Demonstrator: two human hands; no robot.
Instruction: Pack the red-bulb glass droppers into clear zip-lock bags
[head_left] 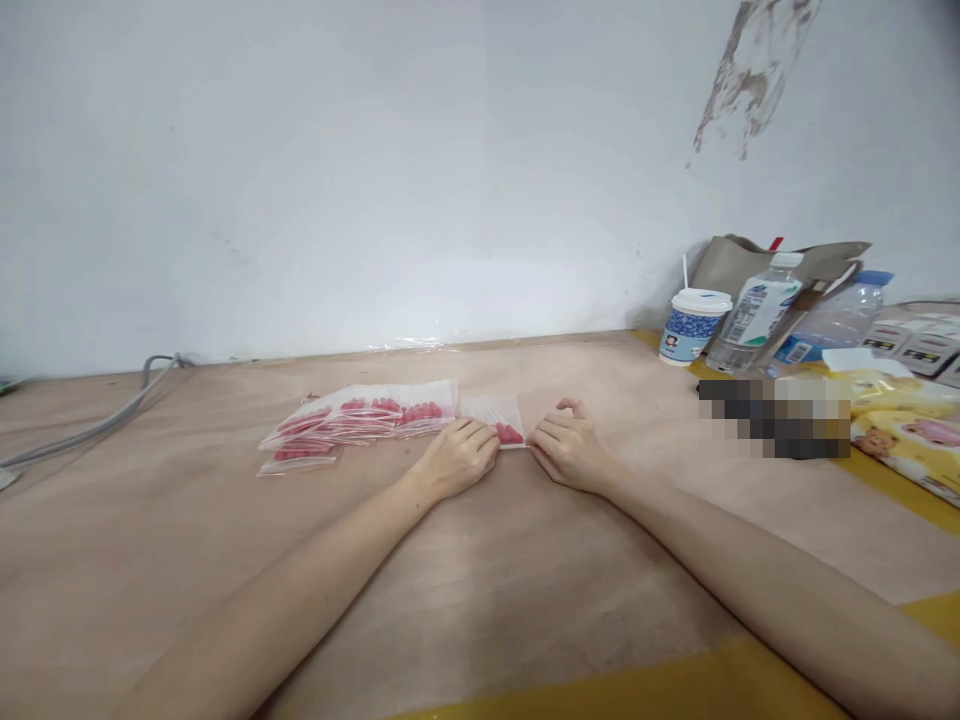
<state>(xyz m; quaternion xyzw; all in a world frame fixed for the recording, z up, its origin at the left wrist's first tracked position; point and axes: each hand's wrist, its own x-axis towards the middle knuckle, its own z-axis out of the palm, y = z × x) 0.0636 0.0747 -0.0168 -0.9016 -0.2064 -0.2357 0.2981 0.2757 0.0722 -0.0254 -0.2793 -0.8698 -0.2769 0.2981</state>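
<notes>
A small clear zip bag with red pieces inside lies flat on the wooden table. My left hand has its fingers curled onto the bag's left edge. On the right edge, my right hand pinches the bag with its fingertips pressed together. Just left of my left hand lies a spread of several more clear bags filled with the same red pieces.
At the back right stand a lidded paper cup with a straw, two plastic water bottles, a beige bag and yellow packs. A grey cable runs along the table's left side by the wall.
</notes>
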